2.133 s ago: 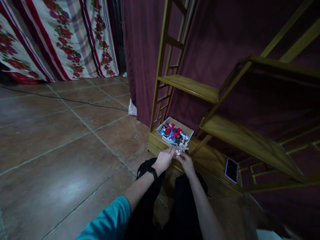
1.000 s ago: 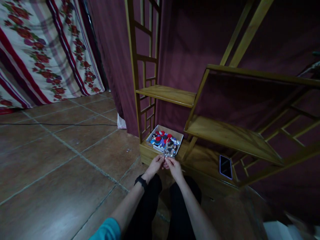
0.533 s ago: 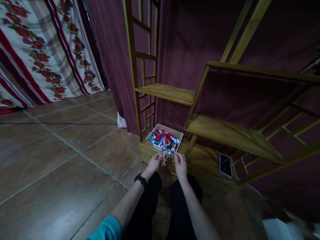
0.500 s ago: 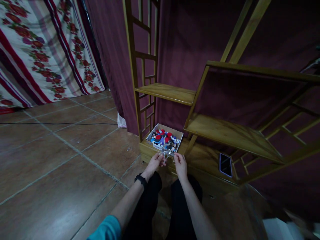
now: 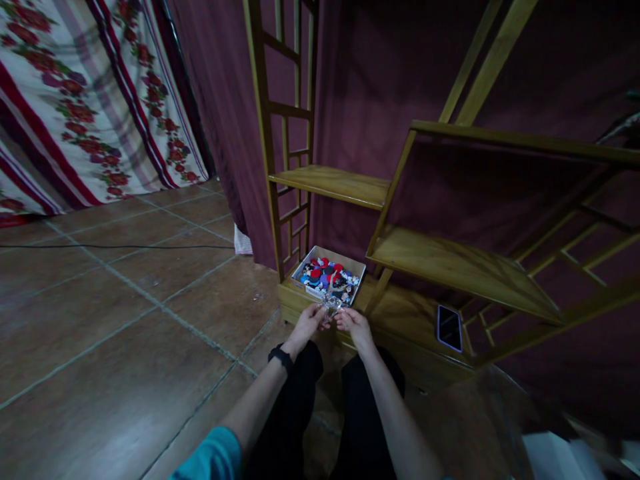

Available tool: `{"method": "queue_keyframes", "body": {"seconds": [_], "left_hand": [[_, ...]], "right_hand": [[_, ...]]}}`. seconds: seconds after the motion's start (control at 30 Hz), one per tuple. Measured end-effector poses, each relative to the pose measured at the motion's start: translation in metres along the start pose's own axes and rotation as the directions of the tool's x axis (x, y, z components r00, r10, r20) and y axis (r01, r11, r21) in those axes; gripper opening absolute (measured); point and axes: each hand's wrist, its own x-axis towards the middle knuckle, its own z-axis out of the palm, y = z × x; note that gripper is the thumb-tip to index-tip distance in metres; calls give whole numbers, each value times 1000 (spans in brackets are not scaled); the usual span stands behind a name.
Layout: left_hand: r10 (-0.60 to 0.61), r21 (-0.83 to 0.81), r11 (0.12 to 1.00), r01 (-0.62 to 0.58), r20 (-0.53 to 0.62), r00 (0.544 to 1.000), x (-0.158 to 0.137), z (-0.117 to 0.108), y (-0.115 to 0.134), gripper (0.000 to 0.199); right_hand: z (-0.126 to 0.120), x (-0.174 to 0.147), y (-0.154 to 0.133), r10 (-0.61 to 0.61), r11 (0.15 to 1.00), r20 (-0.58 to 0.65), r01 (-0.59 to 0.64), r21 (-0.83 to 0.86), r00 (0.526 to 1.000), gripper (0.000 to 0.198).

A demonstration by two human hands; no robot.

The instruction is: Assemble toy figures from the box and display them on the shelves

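Just in front of a white box (image 5: 341, 255), a small bundle of shiny clear and silvery pieces (image 5: 331, 303) is held up between my hands. I cannot make out exactly what the pieces are. My left hand (image 5: 311, 321) is closed on the bundle's left side, a black band on that wrist. From the right, my right hand (image 5: 356, 328) pinches at the bundle's edge, its fingertips close to the left ones. Inside the box lie several small colourful figures (image 5: 327, 275) in red, blue, black and white.
The box stands on the low base of a wooden shelf unit (image 5: 330, 185). A phone (image 5: 449, 328) lies farther right on that base. Small clear scraps (image 5: 258, 297) and a black cable (image 5: 150, 247) are on the tiled floor. White boxes (image 5: 555, 457) sit at the lower right.
My right hand has moved left, closer to my left hand and the shiny bundle. My left hand stays nearly in place, and the view has shifted slightly.
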Motion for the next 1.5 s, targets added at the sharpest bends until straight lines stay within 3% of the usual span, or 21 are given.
{"method": "queue_keyframes", "body": {"seconds": [0.27,0.5,1.0,1.5], "left_hand": [[103,62,994,-92,-192,976,-6,1,6,31],[150,90,986,-144,-61,987,-10,3,9,31],[247,267,941,-207,-127,961,-5,-3,-10,32],[239,354,918,-179,-132,962,-2,-5,-15,27]], "right_hand": [[-4,4,6,-17,1000,-67,18,5,998,42],[-4,4,7,-26,1000,-67,26,0,997,42],[0,-1,3,-26,998,6,26,-63,1000,39],[-2,-2,6,-51,979,18,53,-194,999,37]]}}
